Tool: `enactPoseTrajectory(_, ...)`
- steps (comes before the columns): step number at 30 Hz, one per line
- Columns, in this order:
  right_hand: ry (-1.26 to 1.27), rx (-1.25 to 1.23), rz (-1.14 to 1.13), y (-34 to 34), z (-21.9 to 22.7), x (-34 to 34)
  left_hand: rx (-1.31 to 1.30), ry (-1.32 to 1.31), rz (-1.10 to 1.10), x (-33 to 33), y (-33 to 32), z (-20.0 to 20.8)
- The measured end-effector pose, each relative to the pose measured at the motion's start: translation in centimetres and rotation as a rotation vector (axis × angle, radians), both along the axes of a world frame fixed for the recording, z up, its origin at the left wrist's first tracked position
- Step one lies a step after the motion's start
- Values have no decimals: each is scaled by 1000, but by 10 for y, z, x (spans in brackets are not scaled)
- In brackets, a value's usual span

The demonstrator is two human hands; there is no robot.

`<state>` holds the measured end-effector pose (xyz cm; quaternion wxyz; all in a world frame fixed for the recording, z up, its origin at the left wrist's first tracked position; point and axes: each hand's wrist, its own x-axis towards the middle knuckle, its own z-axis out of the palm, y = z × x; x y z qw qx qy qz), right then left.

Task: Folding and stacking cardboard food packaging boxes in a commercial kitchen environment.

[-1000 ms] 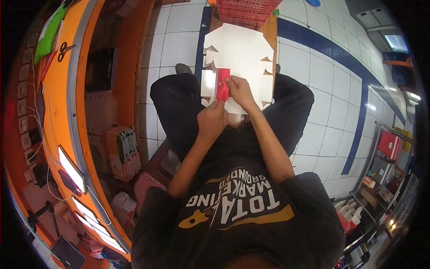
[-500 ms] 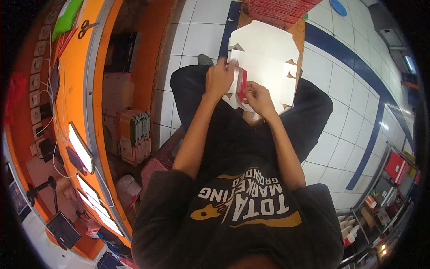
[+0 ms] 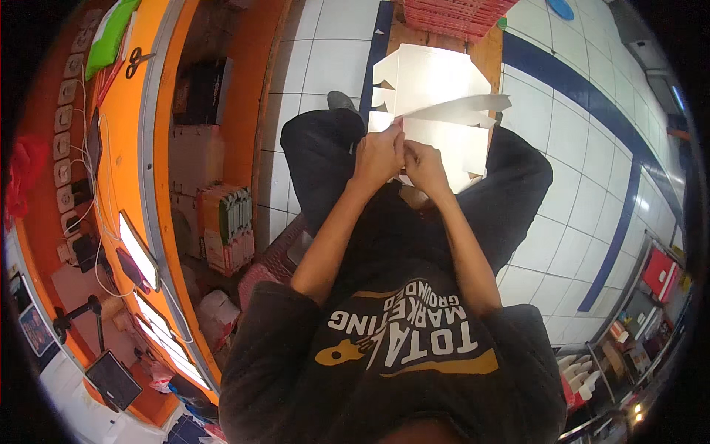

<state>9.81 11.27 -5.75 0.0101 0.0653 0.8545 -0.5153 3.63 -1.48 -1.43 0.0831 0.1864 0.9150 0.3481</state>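
A white die-cut cardboard box blank [image 3: 425,70] lies between my knees, notched along its left and right sides. Part of it, a long flap [image 3: 466,109], stands raised across the middle. My left hand [image 3: 379,157] is closed on the blank's near left corner, fingers pressed together. Right beside it, my right hand [image 3: 427,169] pinches the same corner with curled fingers. The two hands almost touch, and they hide the folded part between them.
A stack of red flat cardboard [image 3: 458,16] sits on the wooden surface [image 3: 484,55] beyond the blank. To the left runs an orange counter [image 3: 122,148] with scissors [image 3: 135,63], cables and lit panels. Packed boxes [image 3: 225,229] stand beneath it. White tiled floor [image 3: 562,177] lies right.
A flap of the blank has risen across its middle. My left hand has come down and nearer to my right hand. The red strip between my hands is now hidden.
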Motion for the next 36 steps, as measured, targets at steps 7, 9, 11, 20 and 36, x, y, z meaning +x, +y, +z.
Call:
enactPoseTrajectory(7,-49,-55,-94,5,5,-2,-186,-134,-144,1,-10,-11)
enactPoseTrajectory(9,-241,-231,-62,12,6,-3,62,-80,24,6,1,-5)
enactPoseTrajectory(11,-177,-482,-44,16,8,-3,222,-232,37,2,7,-10)
enactPoseTrajectory(20,90,340,489,91,146,36,313,-54,184,-29,-5,-15)
enactPoseTrajectory(36,-388,-82,611,101,134,78,162,-191,-807,26,-47,95)
